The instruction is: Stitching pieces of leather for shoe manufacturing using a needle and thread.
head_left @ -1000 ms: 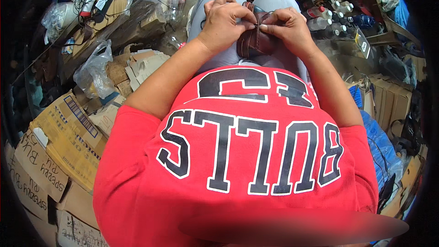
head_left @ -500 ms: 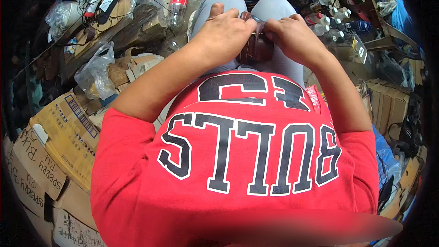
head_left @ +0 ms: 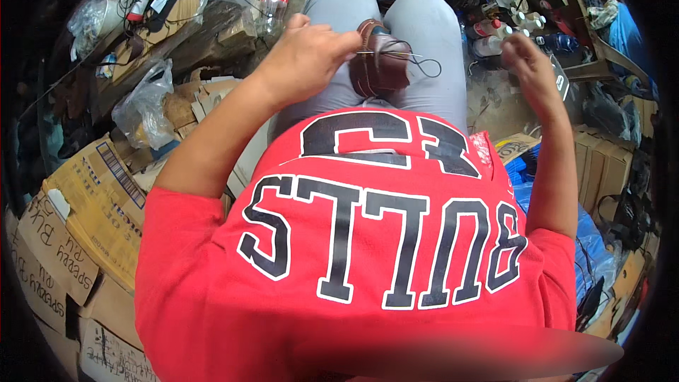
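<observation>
A dark brown leather shoe rests between my thighs, its stitched sole edge toward the left. My left hand is closed at the shoe's left side, pinching a thin metal needle that points right across the shoe. A dark thread hangs in a loop near the needle's tip. Out to the right, apart from the shoe, my right hand is raised with its fingers curled together and slightly blurred. Whatever those fingers pinch is too small to make out.
Several plastic bottles stand beyond my right knee. Another bottle with a red label is past my left knee. Flattened cardboard boxes lie at the left, near a clear plastic bag. Blue plastic sheeting lies at the lower right.
Both hands were together over the shoe. My right hand has swung away to the right, and my left has drawn slightly left. The needle and thread loop now show.
</observation>
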The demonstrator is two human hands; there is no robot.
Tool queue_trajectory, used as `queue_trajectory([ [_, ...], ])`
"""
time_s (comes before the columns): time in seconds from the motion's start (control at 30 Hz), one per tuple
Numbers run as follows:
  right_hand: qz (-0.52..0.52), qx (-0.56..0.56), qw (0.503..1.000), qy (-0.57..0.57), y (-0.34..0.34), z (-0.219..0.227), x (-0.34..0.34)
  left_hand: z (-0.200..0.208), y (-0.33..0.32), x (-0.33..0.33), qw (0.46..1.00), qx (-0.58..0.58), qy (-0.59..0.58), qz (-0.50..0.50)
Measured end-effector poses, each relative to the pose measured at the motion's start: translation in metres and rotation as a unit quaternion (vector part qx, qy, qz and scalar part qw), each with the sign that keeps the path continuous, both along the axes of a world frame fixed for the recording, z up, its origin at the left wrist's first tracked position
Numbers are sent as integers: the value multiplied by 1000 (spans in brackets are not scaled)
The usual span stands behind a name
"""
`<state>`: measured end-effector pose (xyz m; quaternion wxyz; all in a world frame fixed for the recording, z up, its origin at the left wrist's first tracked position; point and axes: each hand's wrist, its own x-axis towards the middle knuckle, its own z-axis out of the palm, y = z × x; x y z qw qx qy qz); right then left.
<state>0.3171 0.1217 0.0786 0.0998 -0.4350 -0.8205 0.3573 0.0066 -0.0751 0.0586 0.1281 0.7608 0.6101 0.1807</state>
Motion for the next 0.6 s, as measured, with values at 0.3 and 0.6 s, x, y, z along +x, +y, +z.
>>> queue_trajectory([
  [0.3,242,102,965,10,-31,31,-68,-8,29,28,997,67,14,-25],
  [0.6,318,164,928,-100,-51,-11,-99,-22,31,24,1000,18,7,-16],
])
